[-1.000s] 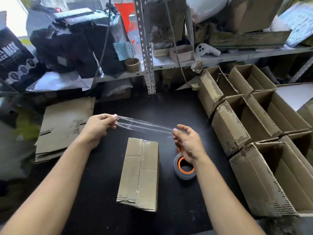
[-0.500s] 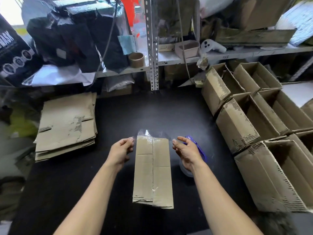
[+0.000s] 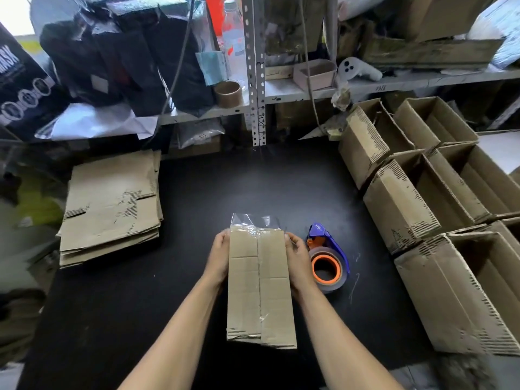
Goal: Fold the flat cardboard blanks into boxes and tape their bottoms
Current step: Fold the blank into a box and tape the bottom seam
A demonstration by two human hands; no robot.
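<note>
looking down, i see the black counter [image 3: 197, 277], with open finished boxes [image 3: 422, 209] crowding its right edge and a stack of flat blanks [image 3: 112, 204] at its left edge. near the front edge, at the middle, stands the box [image 3: 259, 285], bottom up, with clear tape [image 3: 254, 220] across its far end, overhanging. my left hand [image 3: 221, 256] and right hand [image 3: 298, 258] press flat against its sides. the tape dispenser [image 3: 327, 260] lies just right of my right hand.
</note>
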